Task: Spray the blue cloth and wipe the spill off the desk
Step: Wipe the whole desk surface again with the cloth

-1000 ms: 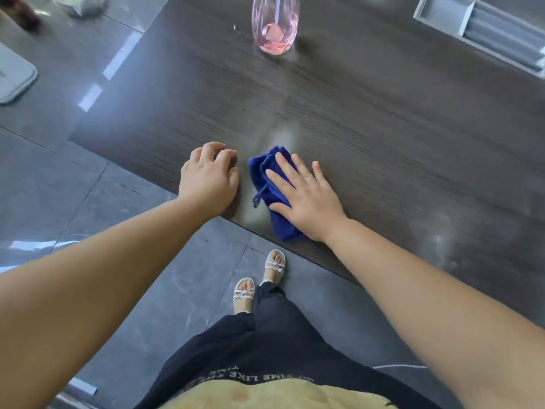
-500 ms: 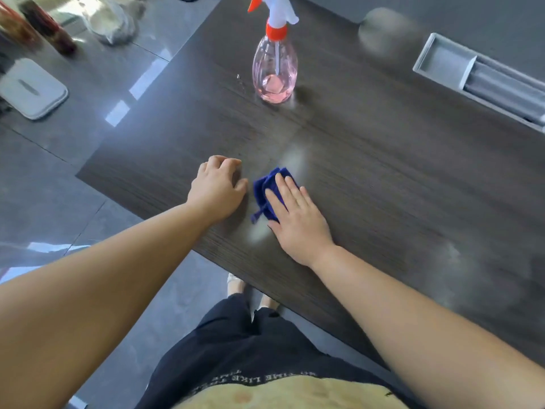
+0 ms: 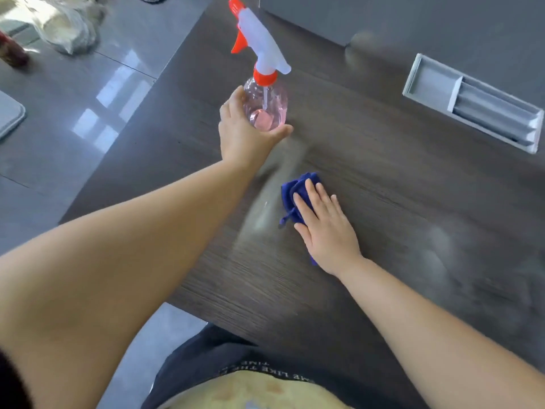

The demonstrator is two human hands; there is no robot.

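A clear spray bottle [image 3: 267, 104] with pink liquid, an orange collar and a white-and-orange trigger head stands on the dark wood desk [image 3: 383, 178]. My left hand [image 3: 241, 131] curls round the bottle's lower body, thumb under its right side. A crumpled blue cloth [image 3: 295, 190] lies on the desk in front of the bottle. My right hand [image 3: 324, 228] presses flat on the cloth with straight fingers, covering most of it. A pale wet streak [image 3: 265, 208] runs along the desk just left of the cloth.
A grey recessed cable tray [image 3: 472, 104] is set into the desk at the far right. Hazy smears [image 3: 457, 255] mark the desk to the right. Beyond the desk's left edge is grey tiled floor [image 3: 88, 119] with a white bag [image 3: 67, 28] and a flat grey pad [image 3: 8, 113].
My left hand left the desk beside the cloth and reached forward to take hold of the spray bottle. My right hand stayed flat on the cloth. The camera tilted up.
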